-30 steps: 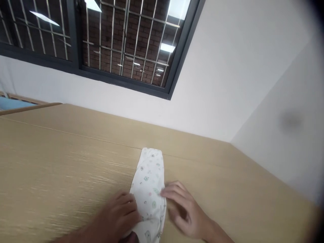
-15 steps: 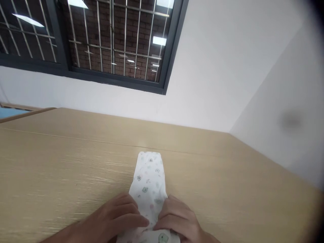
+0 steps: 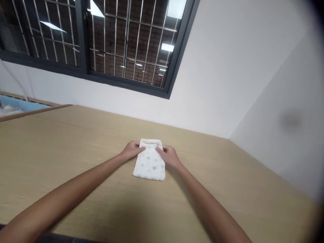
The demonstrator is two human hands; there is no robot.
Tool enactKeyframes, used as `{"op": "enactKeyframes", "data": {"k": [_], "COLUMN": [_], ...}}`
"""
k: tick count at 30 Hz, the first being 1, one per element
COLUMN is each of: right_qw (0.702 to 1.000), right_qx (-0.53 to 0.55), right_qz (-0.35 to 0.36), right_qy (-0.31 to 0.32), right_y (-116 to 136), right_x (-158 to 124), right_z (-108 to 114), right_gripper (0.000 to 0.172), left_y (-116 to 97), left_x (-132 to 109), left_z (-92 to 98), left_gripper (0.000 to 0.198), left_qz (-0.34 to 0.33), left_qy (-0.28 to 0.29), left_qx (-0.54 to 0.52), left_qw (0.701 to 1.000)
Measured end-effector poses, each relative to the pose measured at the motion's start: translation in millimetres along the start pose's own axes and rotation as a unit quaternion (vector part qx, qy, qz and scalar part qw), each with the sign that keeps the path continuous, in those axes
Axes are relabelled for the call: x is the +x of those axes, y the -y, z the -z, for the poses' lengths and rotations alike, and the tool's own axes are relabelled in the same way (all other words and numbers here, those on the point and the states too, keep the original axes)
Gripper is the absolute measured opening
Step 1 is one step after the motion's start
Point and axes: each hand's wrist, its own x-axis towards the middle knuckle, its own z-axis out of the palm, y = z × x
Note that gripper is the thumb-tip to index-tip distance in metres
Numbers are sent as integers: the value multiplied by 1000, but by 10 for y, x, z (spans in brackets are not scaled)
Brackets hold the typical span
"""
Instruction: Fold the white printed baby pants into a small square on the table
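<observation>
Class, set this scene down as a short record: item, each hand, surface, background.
Item: printed white cloth, folded into a small panel
Left hand: at the cloth's far left corner, thumb on top
Right hand: at its far right corner, thumb on top
Surface: wood-toned table
Background: white wall; barred, dark-framed window

You're looking out from your own head, the lone camera aimed forward and down across the tabletop (image 3: 76, 145) from its near-edge side. Your left hand (image 3: 131, 149) and right hand (image 3: 169, 157) sit mid-frame, well out from the lens. The view's leaning: the far edge slopes down to its right corner, wall (image 3: 222, 67) and window (image 3: 113, 40) beyond.
</observation>
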Motion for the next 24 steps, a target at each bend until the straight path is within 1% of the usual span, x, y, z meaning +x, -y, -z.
{"op": "enactKeyframes", "data": {"k": [1,2,3,4,5,7,8,11,13,15,17,19,22,24], "right_qw": [1000,999,998,997,997,995,994,983,973,964,959,955,951,949], "right_qx": [-18,-36,-49,-62,-75,-96,-106,-134,-153,-171,-186,-198,-210,-214], "right_qz": [-14,-23,-25,-23,-16,17,39,96,113,114,108,100,90,87], "right_qy": [1,-4,-14,-24,-32,-26,-9,77,133,169,187,196,208,212], "right_y": [-84,-152,-199,-224,-227,-178,-137,-28,-15,-53,-114,-167,-200,-193], "right_x": [62,94,100,85,56,-17,-53,-139,-179,-208,-232,-255,-306,-356], "right_z": [-2,2,6,4,-9,-75,-128,-320,-423,-469,-455,-398,-286,-219], "right_gripper": [44,48,55,62,68,69,67,60,64,68,68,66,65,66], "left_y": [72,121,146,149,134,80,55,44,95,164,226,267,296,306], "left_x": [70,108,116,101,68,-28,-83,-234,-307,-346,-354,-344,-334,-344], "left_z": [-13,-25,-39,-58,-87,-181,-248,-483,-614,-687,-703,-678,-592,-509], "left_gripper": [55,62,65,66,63,54,52,58,62,68,74,78,79,77], "left_qz": [21,31,32,24,8,-33,-50,-78,-84,-86,-84,-79,-72,-70], "left_qy": [-40,-79,-110,-131,-137,-116,-99,-47,-19,10,40,66,92,100], "left_qx": [18,37,56,75,94,135,159,235,283,321,352,376,402,413], "left_qw": [999,996,992,988,986,983,981,968,955,943,932,921,908,902]}}
